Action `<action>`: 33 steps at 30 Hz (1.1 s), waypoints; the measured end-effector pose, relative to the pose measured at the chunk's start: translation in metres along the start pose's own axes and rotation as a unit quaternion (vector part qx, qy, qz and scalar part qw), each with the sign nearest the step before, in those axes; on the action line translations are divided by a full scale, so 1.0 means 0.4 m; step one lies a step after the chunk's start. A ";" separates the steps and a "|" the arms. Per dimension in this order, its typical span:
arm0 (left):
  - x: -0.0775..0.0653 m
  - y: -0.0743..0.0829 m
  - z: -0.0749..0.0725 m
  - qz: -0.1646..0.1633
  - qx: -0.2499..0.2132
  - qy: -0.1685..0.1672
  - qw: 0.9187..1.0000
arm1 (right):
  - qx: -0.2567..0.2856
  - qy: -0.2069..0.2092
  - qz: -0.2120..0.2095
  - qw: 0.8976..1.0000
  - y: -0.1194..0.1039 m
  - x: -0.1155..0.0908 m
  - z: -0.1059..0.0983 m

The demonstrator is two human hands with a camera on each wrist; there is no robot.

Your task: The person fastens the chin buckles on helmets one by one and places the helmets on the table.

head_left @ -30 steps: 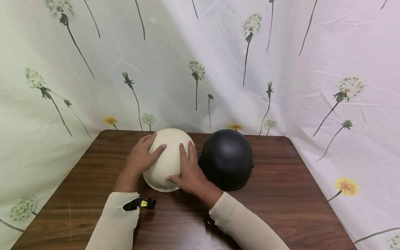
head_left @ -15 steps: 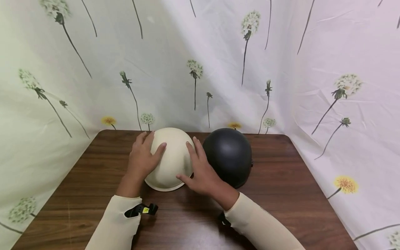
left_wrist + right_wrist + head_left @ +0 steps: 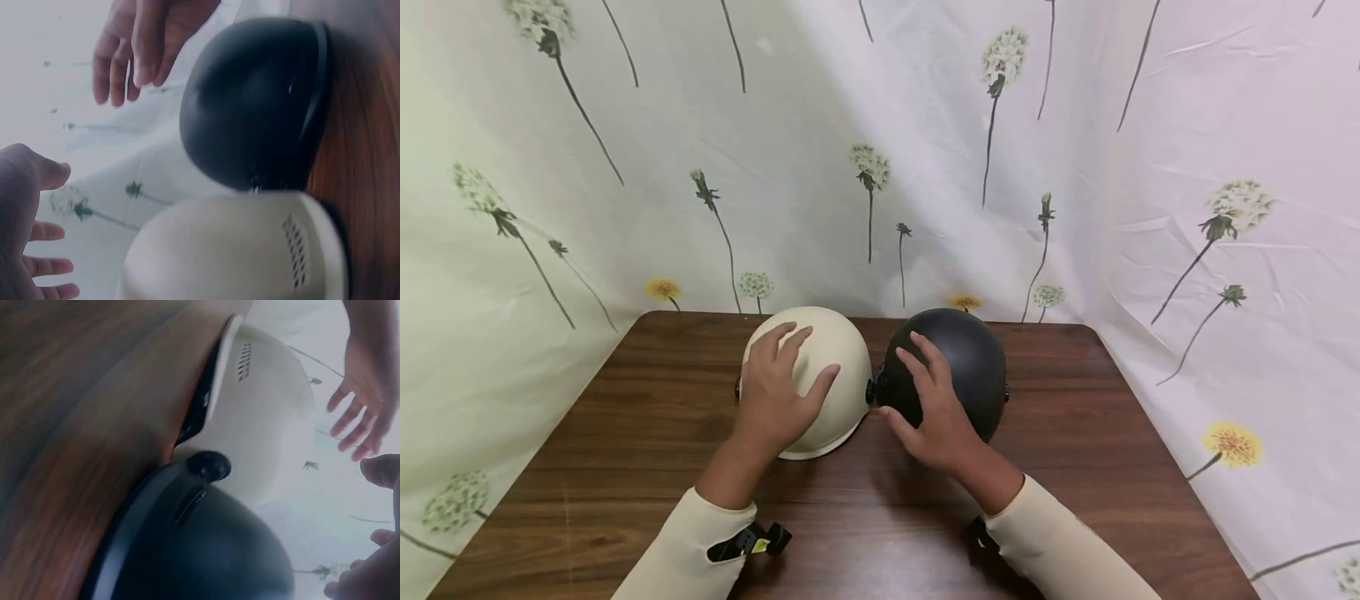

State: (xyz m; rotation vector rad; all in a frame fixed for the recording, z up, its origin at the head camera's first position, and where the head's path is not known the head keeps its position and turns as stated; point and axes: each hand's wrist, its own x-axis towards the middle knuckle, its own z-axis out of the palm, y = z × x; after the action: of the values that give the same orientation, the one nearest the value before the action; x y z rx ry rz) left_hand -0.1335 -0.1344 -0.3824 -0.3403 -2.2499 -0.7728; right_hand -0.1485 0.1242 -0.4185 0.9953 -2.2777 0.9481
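Observation:
Two helmets stand side by side, domes up. The cream helmet (image 3: 831, 358) is on the left, with a patch of vent slots (image 3: 295, 253) low on its shell. To its right is the matte black helmet (image 3: 970, 358), and a round black knob (image 3: 210, 465) sits where the two meet. My left hand (image 3: 772, 400) hovers over the cream helmet with fingers spread and loosely bent. Over the near left side of the black helmet is my right hand (image 3: 936, 417), its fingers relaxed. Both wrist views show gaps between the hands and the shells; neither hand holds anything.
The helmets rest toward the back of a dark wood-grain table (image 3: 647, 433) with rounded far corners. A white curtain (image 3: 805, 200) printed with dandelions surrounds the table on the back and sides. Each wrist wears a black strapped device (image 3: 748, 542) under a cream sleeve.
Both hands have come off the cream helmet. The right hand has moved right, over the black helmet, while the left has lifted and shifted slightly right. The helmets have hardly moved.

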 end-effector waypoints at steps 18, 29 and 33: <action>-0.048 0.091 0.077 -0.019 -0.123 -0.079 0.989 | -0.025 0.077 0.092 0.992 0.101 -0.092 -0.086; -0.042 0.125 0.114 -0.076 -0.170 -0.157 0.970 | -0.007 0.070 0.189 0.980 0.146 -0.114 -0.119; -0.037 0.131 0.139 -0.097 -0.176 -0.166 0.965 | -0.004 0.063 0.210 0.976 0.159 -0.118 -0.126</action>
State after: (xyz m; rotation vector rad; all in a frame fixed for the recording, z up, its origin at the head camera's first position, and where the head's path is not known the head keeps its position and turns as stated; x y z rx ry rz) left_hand -0.1303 -0.0589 -0.4017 -0.4474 -2.4763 -1.3116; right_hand -0.1610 0.2143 -0.4420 0.4352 -2.4264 1.1292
